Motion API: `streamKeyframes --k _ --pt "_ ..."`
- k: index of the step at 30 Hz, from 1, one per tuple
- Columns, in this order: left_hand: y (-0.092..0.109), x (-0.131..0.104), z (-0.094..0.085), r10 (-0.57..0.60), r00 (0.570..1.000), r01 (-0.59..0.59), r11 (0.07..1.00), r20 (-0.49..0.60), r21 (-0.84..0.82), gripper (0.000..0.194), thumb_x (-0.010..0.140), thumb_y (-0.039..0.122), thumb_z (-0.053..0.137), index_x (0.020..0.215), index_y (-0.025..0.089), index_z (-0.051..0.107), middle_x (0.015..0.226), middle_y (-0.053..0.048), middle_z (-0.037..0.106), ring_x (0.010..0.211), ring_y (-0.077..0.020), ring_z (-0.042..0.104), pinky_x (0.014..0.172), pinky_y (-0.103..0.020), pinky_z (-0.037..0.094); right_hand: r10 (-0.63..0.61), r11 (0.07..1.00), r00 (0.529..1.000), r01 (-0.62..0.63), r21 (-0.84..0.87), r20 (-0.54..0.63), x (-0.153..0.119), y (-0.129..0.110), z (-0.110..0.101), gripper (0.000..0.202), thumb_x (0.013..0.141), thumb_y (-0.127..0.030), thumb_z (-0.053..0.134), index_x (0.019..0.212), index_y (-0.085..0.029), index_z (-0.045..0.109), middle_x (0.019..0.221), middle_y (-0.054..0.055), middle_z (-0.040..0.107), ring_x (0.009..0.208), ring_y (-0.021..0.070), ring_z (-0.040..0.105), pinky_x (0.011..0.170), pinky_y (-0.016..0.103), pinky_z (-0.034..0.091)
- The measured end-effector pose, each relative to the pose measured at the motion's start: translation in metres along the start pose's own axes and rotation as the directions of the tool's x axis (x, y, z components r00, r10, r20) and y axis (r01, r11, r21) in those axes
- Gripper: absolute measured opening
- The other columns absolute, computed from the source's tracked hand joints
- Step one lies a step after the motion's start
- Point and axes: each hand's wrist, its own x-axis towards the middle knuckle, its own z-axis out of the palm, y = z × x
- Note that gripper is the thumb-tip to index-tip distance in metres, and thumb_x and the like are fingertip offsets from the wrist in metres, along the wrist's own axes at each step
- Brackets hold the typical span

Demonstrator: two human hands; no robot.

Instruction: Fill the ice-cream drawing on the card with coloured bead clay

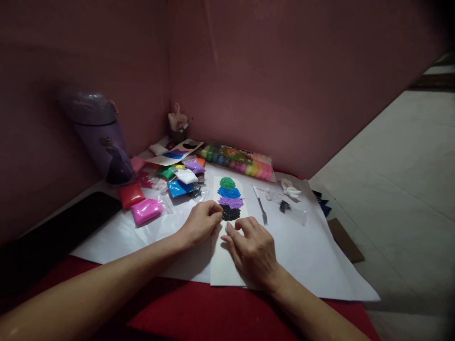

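A cream paper strip (227, 270) lies before me with stacked layers of textured clay: green clay (227, 183), blue clay (229, 192), purple clay (231, 202) and black clay (231, 213) lowest. My left hand (204, 221) is closed in a pinch, its fingertips at the left edge of the black layer; what they hold, if anything, is hidden. Just below that layer, my right hand (254, 248) hovers over the strip, fingers bent, thumb and index finger apart with nothing visible between them. A small fork (263, 213) with a white handle lies right of the strip.
White sheeting (291, 265) covers the red-clothed table. Clay packets (147, 210) and a purple tumbler (106, 142) stand left. Behind are another clay-decorated card (174, 154) and a bag of colored clay (238, 161). An opened clear packet (293, 213) with black clay and white clay (291, 189) lie right.
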Motion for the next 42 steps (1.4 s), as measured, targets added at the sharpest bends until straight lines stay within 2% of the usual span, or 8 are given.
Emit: streamKeyframes --k 5,12,19,24,27,32,36,42 --pt "0.0 0.0 0.0 0.027 1.0 -0.027 0.999 -0.007 0.034 0.011 0.071 0.021 0.053 0.077 0.015 0.061 0.07 -0.001 0.059 0.067 -0.0149 0.053 0.062 -0.027 0.042 0.031 0.999 0.998 -0.033 0.022 0.062 -0.001 0.0 0.003 0.02 0.092 -0.025 0.053 0.097 -0.013 0.068 0.079 0.008 0.058 0.075 0.0205 0.048 0.062 0.033 0.036" --pt "-0.003 -0.001 0.001 0.031 0.999 -0.031 0.999 0.011 0.016 0.01 0.072 0.021 0.053 0.077 0.016 0.06 0.064 0.001 0.056 0.06 -0.0132 0.051 0.056 -0.026 0.039 0.073 0.995 0.991 -0.081 0.063 0.114 -0.001 -0.001 0.004 0.017 0.092 -0.024 0.053 0.092 -0.015 0.067 0.077 0.006 0.056 0.073 0.0193 0.047 0.062 0.032 0.034" --pt "-0.004 0.0 0.001 0.055 0.998 -0.054 0.997 -0.006 0.053 0.011 0.072 0.021 0.054 0.077 0.016 0.062 0.07 -0.002 0.06 0.066 -0.0149 0.055 0.059 -0.026 0.042 0.125 0.981 0.985 -0.14 0.131 0.118 -0.001 0.0 0.006 0.016 0.091 -0.022 0.055 0.088 -0.016 0.069 0.075 0.005 0.056 0.071 0.0179 0.048 0.062 0.03 0.035" --pt "-0.004 0.0 0.001 0.041 0.999 -0.041 0.998 -0.004 0.046 0.01 0.072 0.02 0.054 0.078 0.016 0.061 0.065 0.0 0.059 0.061 -0.0142 0.055 0.057 -0.026 0.042 0.219 0.936 0.969 -0.242 0.254 0.118 -0.001 0.002 0.01 0.02 0.091 -0.021 0.055 0.079 -0.018 0.07 0.071 0.004 0.055 0.071 0.017 0.05 0.063 0.03 0.037" --pt "-0.003 0.0 0.0 0.053 0.999 -0.053 0.997 -0.012 0.055 0.008 0.072 0.02 0.055 0.076 0.016 0.062 0.062 0.0 0.06 0.059 -0.0141 0.055 0.057 -0.026 0.043 0.324 0.829 0.934 -0.357 0.43 0.15 0.001 0.006 0.011 0.024 0.091 -0.024 0.056 0.073 -0.019 0.072 0.069 0.003 0.055 0.071 0.0168 0.052 0.064 0.03 0.04" --pt "-0.002 0.0 0.0 0.048 0.998 -0.046 0.997 -0.027 0.063 0.007 0.073 0.021 0.056 0.073 0.017 0.062 0.062 -0.001 0.061 0.059 -0.0145 0.056 0.057 -0.026 0.043 0.499 0.52 0.843 -0.477 0.708 0.201 0.005 0.017 0.011 0.031 0.089 -0.033 0.061 0.063 -0.017 0.068 0.067 0.003 0.057 0.065 0.0148 0.054 0.061 0.028 0.041" --pt "-0.003 0.001 0.001 0.028 0.999 -0.027 0.999 -0.016 0.035 0.007 0.072 0.021 0.057 0.074 0.016 0.062 0.063 -0.001 0.06 0.057 -0.0134 0.054 0.054 -0.025 0.041 0.558 0.47 0.808 -0.494 0.732 0.187 0.005 0.02 0.012 0.033 0.089 -0.035 0.061 0.062 -0.017 0.065 0.065 0.001 0.055 0.063 0.0135 0.051 0.059 0.028 0.041" --pt "0.003 -0.002 0.002 -0.028 1.0 0.029 0.994 0.015 -0.102 0.018 0.077 0.033 0.055 0.067 0.017 0.054 0.055 0.002 0.052 0.049 -0.0111 0.047 0.047 -0.024 0.035 0.629 0.314 0.721 -0.577 0.754 0.29 0.0 0.019 0.014 0.02 0.084 -0.036 0.065 0.078 -0.018 0.062 0.072 -0.002 0.058 0.055 0.0098 0.05 0.052 0.024 0.045"
